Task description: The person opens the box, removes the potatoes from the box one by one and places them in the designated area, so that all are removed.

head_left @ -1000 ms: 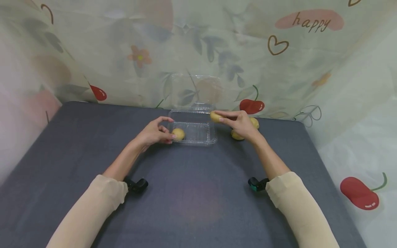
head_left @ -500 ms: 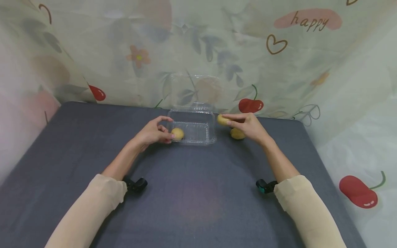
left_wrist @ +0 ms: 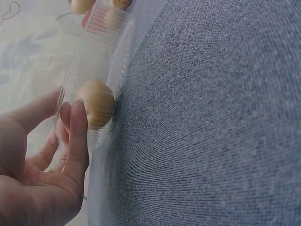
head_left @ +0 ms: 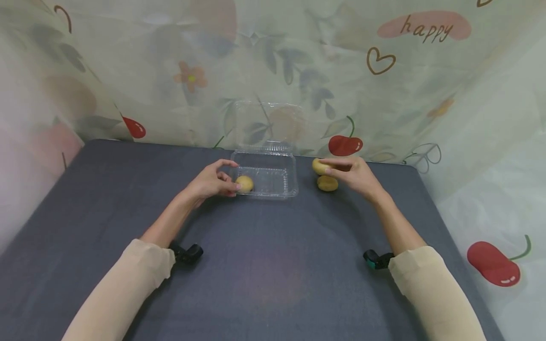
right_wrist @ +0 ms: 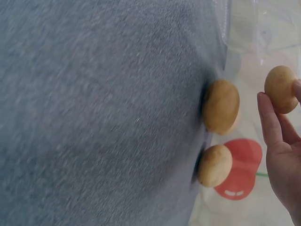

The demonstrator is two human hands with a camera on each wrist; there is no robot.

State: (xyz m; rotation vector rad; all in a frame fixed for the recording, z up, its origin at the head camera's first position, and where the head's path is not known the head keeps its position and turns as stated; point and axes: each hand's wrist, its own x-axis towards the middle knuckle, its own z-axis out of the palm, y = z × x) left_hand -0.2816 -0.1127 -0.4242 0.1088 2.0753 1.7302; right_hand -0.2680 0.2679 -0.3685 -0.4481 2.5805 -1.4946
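A clear plastic clamshell container [head_left: 266, 194] stands with its lid [head_left: 268, 123] up at the table's back edge. My left hand [head_left: 213, 181] grips the container's left end, thumb and fingers on its rim and wall [left_wrist: 56, 174]. One potato [head_left: 245, 183] lies inside, at the left, near those fingertips. To the right of the container, my right hand [head_left: 351, 175] pinches a second potato [right_wrist: 281, 89] above the table. Two more potatoes rest on the cloth near it: a brownish one [head_left: 327, 183] and a paler one [right_wrist: 215, 165], which the right hand hides in the head view.
Dark grey cloth covers the table [head_left: 264, 270]. A patterned curtain [head_left: 170, 109] hangs right behind the back edge, with more pale sheeting at both sides. Each wrist wears a black camera, such as the right one [head_left: 377, 259].
My right hand has moved to the right, away from the container, with the potato still pinched, uncovering the brownish potato on the table. The left hand has stayed at the container's left end.
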